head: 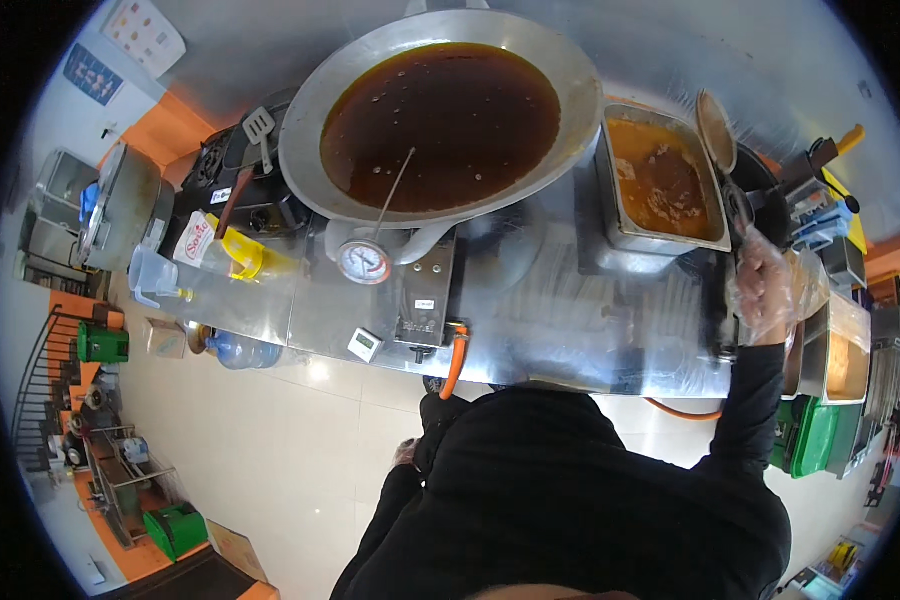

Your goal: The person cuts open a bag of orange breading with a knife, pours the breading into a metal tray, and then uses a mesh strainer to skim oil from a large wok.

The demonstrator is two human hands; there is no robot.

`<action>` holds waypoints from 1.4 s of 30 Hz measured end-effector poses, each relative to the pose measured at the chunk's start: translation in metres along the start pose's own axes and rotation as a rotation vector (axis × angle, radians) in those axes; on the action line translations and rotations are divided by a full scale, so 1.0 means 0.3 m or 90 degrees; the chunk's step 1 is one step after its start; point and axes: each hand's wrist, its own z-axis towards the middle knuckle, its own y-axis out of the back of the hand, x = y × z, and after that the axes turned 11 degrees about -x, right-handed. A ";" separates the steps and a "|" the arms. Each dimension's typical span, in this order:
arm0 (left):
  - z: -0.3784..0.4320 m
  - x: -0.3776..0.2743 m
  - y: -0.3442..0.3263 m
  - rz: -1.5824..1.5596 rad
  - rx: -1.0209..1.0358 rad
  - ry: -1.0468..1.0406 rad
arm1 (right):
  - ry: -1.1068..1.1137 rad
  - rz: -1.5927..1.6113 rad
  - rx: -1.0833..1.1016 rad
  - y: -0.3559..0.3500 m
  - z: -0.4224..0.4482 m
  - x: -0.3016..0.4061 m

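Observation:
My right hand (761, 281), in a clear plastic glove, is closed around the dark handle of a round skimmer (716, 131). The skimmer's head is raised beside the right rim of a deep steel pan (667, 246). Cloudy orange-brown liquid (637, 206) with a darker mass fills that pan. My left hand (406, 451), also gloved, hangs low by my side, partly hidden by my sleeve; its fingers are not clear. Before me, a large metal wok (581, 82) holds dark brown oil (442, 120). A dial thermometer (364, 261) leans on its rim, its probe over the oil.
A gas burner (423, 300) with an orange hose (456, 364) sits under the wok. A small digital timer (364, 344) lies on the steel counter (570, 330). Leftward are a slotted spatula (258, 129), a plastic jug (149, 274) and a lidded pot (123, 210); rightward stands a food pan (847, 356).

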 end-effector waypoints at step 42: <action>0.219 0.275 0.097 -0.410 -0.030 0.382 | 0.623 -1.179 0.269 -1.191 0.044 -0.160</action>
